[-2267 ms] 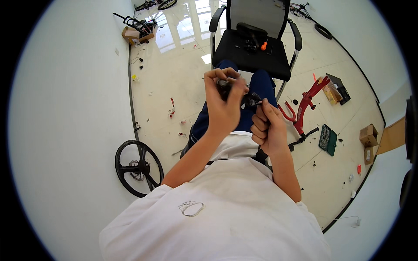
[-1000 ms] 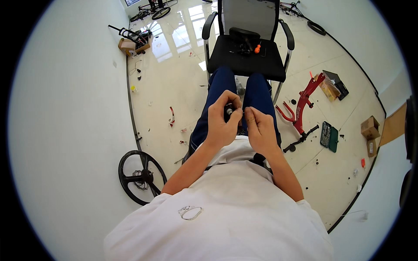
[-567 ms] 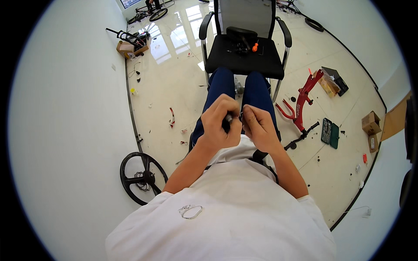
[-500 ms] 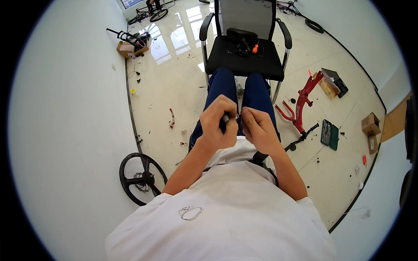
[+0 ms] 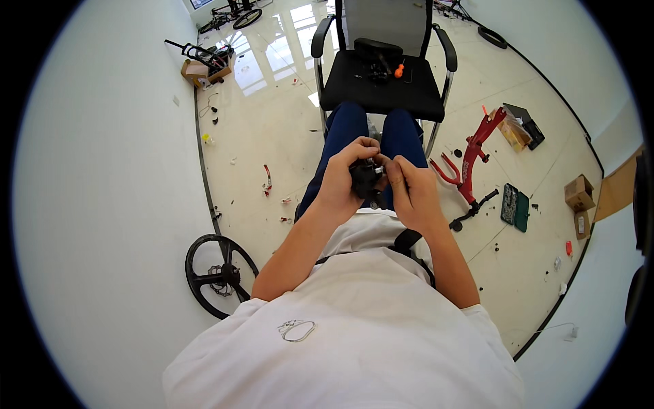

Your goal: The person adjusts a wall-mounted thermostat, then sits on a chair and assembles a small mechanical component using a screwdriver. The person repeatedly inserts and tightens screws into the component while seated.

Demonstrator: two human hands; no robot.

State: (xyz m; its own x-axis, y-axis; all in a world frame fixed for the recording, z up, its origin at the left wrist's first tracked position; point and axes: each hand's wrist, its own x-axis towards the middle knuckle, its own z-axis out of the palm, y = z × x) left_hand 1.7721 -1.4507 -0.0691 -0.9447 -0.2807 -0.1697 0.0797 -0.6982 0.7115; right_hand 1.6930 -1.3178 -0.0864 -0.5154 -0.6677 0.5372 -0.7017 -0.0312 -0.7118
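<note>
My left hand (image 5: 344, 178) and my right hand (image 5: 413, 192) meet over my lap, both closed around a small black part (image 5: 366, 178) with a bit of bright metal at its right side. The part is mostly hidden by my fingers. Below my hands are my blue trouser legs (image 5: 345, 129) and my white shirt.
A black office chair (image 5: 381, 85) stands just ahead with dark parts and an orange-handled tool (image 5: 399, 69) on its seat. A red bike frame (image 5: 470, 160) and a green tool case (image 5: 514, 206) lie on the floor at right. A black wheel (image 5: 216, 275) leans by the left wall. Cardboard boxes (image 5: 580, 194) sit far right.
My hands came down from in front of me toward my lap and closed together on the black part. In the last half second they barely shift.
</note>
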